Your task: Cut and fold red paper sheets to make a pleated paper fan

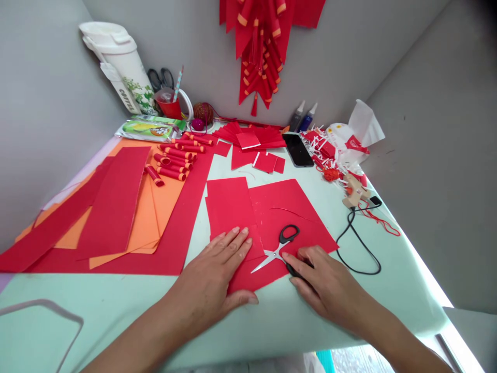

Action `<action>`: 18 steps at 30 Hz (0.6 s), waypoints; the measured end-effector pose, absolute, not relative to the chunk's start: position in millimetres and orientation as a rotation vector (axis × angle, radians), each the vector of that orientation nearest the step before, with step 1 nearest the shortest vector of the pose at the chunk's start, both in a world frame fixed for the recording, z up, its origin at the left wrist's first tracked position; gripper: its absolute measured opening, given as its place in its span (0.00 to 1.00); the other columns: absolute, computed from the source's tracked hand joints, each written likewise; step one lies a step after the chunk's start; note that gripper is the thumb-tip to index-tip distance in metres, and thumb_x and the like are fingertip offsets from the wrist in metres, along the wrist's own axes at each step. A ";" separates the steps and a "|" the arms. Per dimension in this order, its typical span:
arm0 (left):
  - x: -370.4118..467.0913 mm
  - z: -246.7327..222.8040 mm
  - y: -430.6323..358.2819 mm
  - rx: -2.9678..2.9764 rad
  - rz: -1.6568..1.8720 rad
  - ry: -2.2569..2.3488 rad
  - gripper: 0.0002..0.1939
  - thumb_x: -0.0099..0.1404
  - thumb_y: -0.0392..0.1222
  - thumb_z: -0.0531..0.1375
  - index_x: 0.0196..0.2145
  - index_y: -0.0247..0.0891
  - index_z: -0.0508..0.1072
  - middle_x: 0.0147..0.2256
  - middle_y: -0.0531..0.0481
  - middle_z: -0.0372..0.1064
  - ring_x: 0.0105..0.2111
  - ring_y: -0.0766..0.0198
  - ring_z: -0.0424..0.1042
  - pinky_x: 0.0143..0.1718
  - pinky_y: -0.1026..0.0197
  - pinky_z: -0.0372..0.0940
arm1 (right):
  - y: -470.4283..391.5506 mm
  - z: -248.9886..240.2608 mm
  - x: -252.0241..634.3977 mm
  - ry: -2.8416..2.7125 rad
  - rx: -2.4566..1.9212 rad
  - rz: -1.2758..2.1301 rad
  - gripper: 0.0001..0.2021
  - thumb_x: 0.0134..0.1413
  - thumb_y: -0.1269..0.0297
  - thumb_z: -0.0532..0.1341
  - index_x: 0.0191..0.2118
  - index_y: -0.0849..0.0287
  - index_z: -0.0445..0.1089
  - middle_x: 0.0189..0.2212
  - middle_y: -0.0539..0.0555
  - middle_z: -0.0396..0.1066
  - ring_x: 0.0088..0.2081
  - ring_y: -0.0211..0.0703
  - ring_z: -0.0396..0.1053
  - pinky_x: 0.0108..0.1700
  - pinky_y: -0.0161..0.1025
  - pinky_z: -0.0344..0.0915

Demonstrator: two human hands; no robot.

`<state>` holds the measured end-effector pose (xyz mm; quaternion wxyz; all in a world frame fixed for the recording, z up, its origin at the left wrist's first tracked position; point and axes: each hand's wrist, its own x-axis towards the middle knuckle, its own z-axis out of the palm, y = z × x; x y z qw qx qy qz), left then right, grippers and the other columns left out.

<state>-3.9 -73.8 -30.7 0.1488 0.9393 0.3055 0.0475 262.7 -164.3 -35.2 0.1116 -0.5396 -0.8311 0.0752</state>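
Observation:
Red paper sheets (295, 207) lie overlapping on the pale green table (233, 342), in front of me. My left hand (223, 264) rests flat on the lower part of the left red sheet (229, 202), its fingers extended and thumb out to the right. Black-handled scissors (276, 254) lie with spread blades on the red paper, their tips pointing left toward my left hand. My right hand (316, 277) has its fingers closed on the lower handle of the scissors, which it partly hides. The other handle loop is uncovered.
Orange sheets (145, 223) and red paper rolls (174, 160) are at the left. A phone (298, 150), glue bottles (306, 118), paper scraps (320, 144) and a glue gun (354, 191) with a black cable lie at the back right. A white canister (120, 67) stands back left.

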 end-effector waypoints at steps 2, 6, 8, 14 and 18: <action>-3.5 -30.2 -73.5 2.680 0.117 0.887 0.43 0.62 0.68 0.51 0.66 0.36 0.56 0.66 0.41 0.51 0.66 0.49 0.51 0.62 0.44 0.55 | -164.2 -37.7 263.4 -2.455 -1.577 0.175 0.19 0.65 0.64 0.54 0.59 0.65 0.63 0.41 0.63 0.68 0.39 0.50 0.67 0.36 0.45 0.70; -2.3 -28.6 -72.7 2.633 0.063 0.908 0.44 0.61 0.70 0.50 0.66 0.37 0.56 0.66 0.42 0.49 0.66 0.48 0.50 0.62 0.43 0.54 | -163.7 -40.8 265.1 -2.501 -1.574 0.077 0.18 0.67 0.63 0.53 0.57 0.64 0.64 0.42 0.62 0.69 0.39 0.50 0.67 0.36 0.44 0.69; -2.1 -28.4 -72.6 2.627 0.067 0.910 0.44 0.61 0.70 0.50 0.66 0.38 0.56 0.66 0.43 0.49 0.66 0.48 0.50 0.63 0.44 0.53 | -164.0 -40.3 265.3 -2.525 -1.589 0.059 0.17 0.67 0.63 0.53 0.57 0.62 0.64 0.42 0.61 0.69 0.39 0.49 0.68 0.35 0.43 0.68; -2.9 -34.5 -73.4 2.657 0.119 0.907 0.42 0.63 0.69 0.49 0.66 0.40 0.55 0.67 0.46 0.49 0.66 0.51 0.49 0.64 0.46 0.51 | -167.0 -40.2 265.3 -2.594 -1.695 -0.086 0.18 0.67 0.61 0.52 0.58 0.58 0.63 0.37 0.59 0.68 0.33 0.47 0.65 0.30 0.40 0.63; -2.1 -36.4 -73.5 2.670 0.124 0.914 0.42 0.63 0.69 0.49 0.67 0.41 0.54 0.67 0.46 0.48 0.66 0.51 0.49 0.64 0.47 0.50 | -166.6 -42.7 266.2 -2.611 -1.684 -0.042 0.20 0.67 0.61 0.51 0.62 0.57 0.60 0.36 0.59 0.66 0.33 0.47 0.64 0.29 0.38 0.60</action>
